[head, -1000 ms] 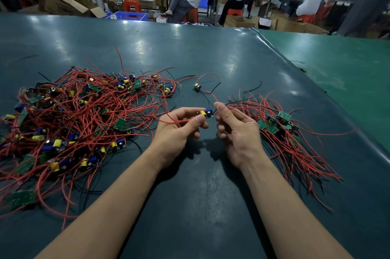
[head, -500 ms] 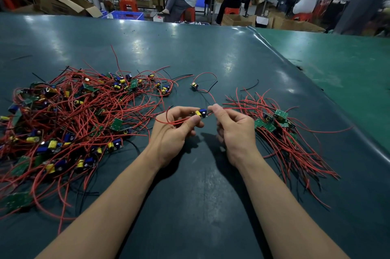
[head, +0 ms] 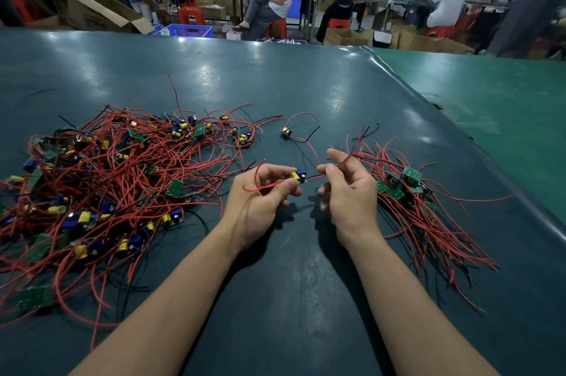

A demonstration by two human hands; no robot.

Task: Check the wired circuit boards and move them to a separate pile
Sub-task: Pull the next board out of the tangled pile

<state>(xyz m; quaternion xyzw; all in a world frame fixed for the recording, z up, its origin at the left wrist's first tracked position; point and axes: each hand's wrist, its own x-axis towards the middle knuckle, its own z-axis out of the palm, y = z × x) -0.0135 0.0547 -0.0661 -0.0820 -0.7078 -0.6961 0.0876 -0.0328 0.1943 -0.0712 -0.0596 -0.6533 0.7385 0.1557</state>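
A small circuit board (head: 297, 176) with a yellow and a blue part is pinched between thumb and fingers of my left hand (head: 260, 196). Its red and black wires (head: 343, 162) run to the right, where my right hand (head: 347, 188) pinches them between thumb and forefinger. A big tangled pile of wired boards (head: 107, 185) lies on the left of the table. On the right, just beyond my right hand, a smaller pile (head: 410, 201) lies with its wires laid roughly parallel.
One lone board with a looped red wire (head: 286, 132) lies behind my hands. The dark green table (head: 291, 299) ends at a raised edge on the right, beside a lighter green table (head: 505, 112). Several people sit at benches at the back.
My right hand has slid away from the board along its wires and now pinches them higher up. The left hand keeps hold of the board.
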